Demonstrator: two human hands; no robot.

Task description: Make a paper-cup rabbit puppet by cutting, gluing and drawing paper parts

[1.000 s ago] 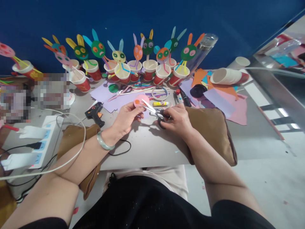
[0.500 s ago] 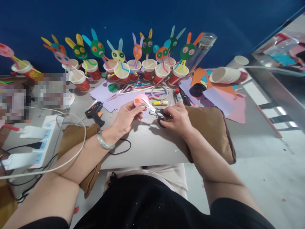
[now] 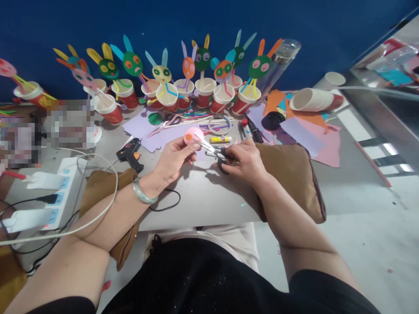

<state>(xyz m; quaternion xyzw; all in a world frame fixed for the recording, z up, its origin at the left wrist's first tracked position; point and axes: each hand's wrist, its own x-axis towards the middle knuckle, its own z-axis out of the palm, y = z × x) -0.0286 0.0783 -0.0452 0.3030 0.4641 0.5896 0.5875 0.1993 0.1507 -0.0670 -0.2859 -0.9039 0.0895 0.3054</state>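
Note:
A round pink paper disc (image 3: 194, 132) with an orange spot is pinched between the thumb and fingers of my left hand (image 3: 175, 160). My right hand (image 3: 245, 160) grips black-handled scissors (image 3: 212, 149), whose blades point left and reach the disc's lower right edge. Just behind the scissors lies a yellow glue stick (image 3: 220, 139). Lilac paper (image 3: 140, 127) is spread behind my left hand, with a green disc (image 3: 155, 118) on it. Another pair of scissors (image 3: 165, 124) with pink handles rests on that paper.
Behind stand several red-and-white paper cups (image 3: 168, 98) with paper animal heads. A black hot glue gun (image 3: 130, 155) lies left, near a power strip (image 3: 62, 192) with cables. At right are a brown cushion (image 3: 288, 181), coloured paper (image 3: 303, 135) and stacked cups (image 3: 312, 100).
The scissor blades look closer together across the pink disc's edge than before. Both hands keep nearly the same place, while the view has shifted slightly.

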